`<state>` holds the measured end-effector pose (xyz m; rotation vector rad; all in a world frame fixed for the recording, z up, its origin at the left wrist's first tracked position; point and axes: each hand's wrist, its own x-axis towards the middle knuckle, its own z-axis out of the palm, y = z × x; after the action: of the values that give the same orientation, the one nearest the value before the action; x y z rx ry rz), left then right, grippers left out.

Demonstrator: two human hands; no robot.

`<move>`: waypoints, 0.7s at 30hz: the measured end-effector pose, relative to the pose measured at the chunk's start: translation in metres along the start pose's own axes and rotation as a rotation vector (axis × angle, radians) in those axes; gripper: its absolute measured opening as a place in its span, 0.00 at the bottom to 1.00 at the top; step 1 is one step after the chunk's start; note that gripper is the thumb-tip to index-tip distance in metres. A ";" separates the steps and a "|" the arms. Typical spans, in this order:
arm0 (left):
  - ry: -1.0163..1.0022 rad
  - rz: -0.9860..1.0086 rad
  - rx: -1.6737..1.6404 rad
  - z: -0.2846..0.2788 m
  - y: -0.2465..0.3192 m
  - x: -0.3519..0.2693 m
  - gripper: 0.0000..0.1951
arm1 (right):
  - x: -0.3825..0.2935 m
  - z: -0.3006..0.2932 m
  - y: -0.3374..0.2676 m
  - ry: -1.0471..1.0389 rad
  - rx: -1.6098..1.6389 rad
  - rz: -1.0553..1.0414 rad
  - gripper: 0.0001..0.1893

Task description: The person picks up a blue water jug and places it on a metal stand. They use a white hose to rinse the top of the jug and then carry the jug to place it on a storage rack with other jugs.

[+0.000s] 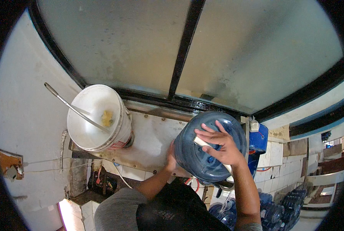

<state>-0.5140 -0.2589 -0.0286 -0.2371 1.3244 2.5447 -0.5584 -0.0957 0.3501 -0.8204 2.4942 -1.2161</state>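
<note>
A large blue translucent water jug (186, 135) is on the right end of the metal counter, one round end turned up towards me. My left hand (171, 157) rests against its near left side, its fingers partly hidden behind the jug. My right hand (219, 143) lies over the round end with fingers spread. Between its thumb and fingers is a white strip-like item (202, 142), mostly covered by the palm; its exact kind cannot be made out. Left of the jug stands a white plastic bucket (86, 115) with a metal-shafted tool (70, 106) and a yellow sponge-like piece (107, 117) inside.
Behind the metal counter (148, 135) rise frosted panes (131, 52) in a black frame (183, 55). A blue container (258, 138) stands right of the jug. Several blue jugs (273, 212) are low at the right. A pale hose (121, 174) hangs below the counter.
</note>
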 end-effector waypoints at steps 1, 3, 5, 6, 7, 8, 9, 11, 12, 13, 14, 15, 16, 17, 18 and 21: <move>-0.073 -0.059 0.003 -0.005 0.012 0.014 0.31 | 0.000 0.001 -0.001 -0.005 -0.008 -0.008 0.25; -0.199 -0.228 -0.057 -0.012 0.042 0.048 0.30 | 0.002 0.004 -0.004 -0.018 -0.003 -0.023 0.25; -0.277 -0.367 -0.137 -0.008 0.064 0.071 0.29 | 0.001 0.003 -0.006 -0.023 0.005 -0.018 0.24; -0.280 -0.390 -0.163 -0.005 0.067 0.074 0.29 | 0.001 0.002 -0.007 -0.004 -0.028 -0.022 0.24; -0.272 -0.398 -0.190 -0.005 0.067 0.075 0.29 | 0.001 0.002 -0.006 0.014 -0.062 -0.027 0.24; -0.252 -0.383 -0.210 -0.007 0.061 0.070 0.29 | 0.000 0.002 -0.006 0.032 -0.096 -0.033 0.24; -0.204 -0.328 -0.225 -0.011 0.051 0.062 0.28 | 0.001 0.001 -0.003 0.060 -0.131 -0.006 0.24; -0.068 -0.183 -0.230 -0.015 0.019 0.034 0.28 | -0.002 -0.001 0.001 0.119 -0.195 0.061 0.23; 0.033 -0.089 -0.216 -0.008 0.002 0.012 0.27 | -0.002 -0.004 0.000 0.129 -0.236 0.083 0.22; 0.112 -0.017 -0.206 -0.001 -0.010 -0.006 0.27 | -0.002 -0.002 0.000 0.119 -0.201 0.091 0.22; 0.177 0.042 -0.202 0.006 -0.020 -0.017 0.27 | -0.002 -0.002 0.000 0.111 -0.172 0.099 0.22; 0.138 0.025 -0.203 0.008 -0.018 -0.017 0.27 | 0.000 -0.001 -0.001 0.100 -0.145 0.095 0.22; 0.093 0.005 -0.212 0.007 -0.014 -0.011 0.26 | 0.001 0.002 -0.002 0.103 -0.138 0.078 0.22; 0.023 -0.036 -0.221 0.003 -0.007 0.001 0.26 | 0.001 0.001 -0.002 0.078 -0.152 0.055 0.23; -0.080 -0.120 -0.244 -0.002 0.009 0.018 0.26 | 0.001 0.001 -0.003 0.050 -0.159 0.032 0.24; -0.287 -0.290 -0.346 0.000 0.051 0.056 0.25 | -0.001 -0.001 0.000 0.024 -0.146 0.016 0.25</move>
<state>-0.5832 -0.2784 -0.0038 -0.1126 0.6883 2.4282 -0.5580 -0.0947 0.3508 -0.8228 2.6291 -1.0539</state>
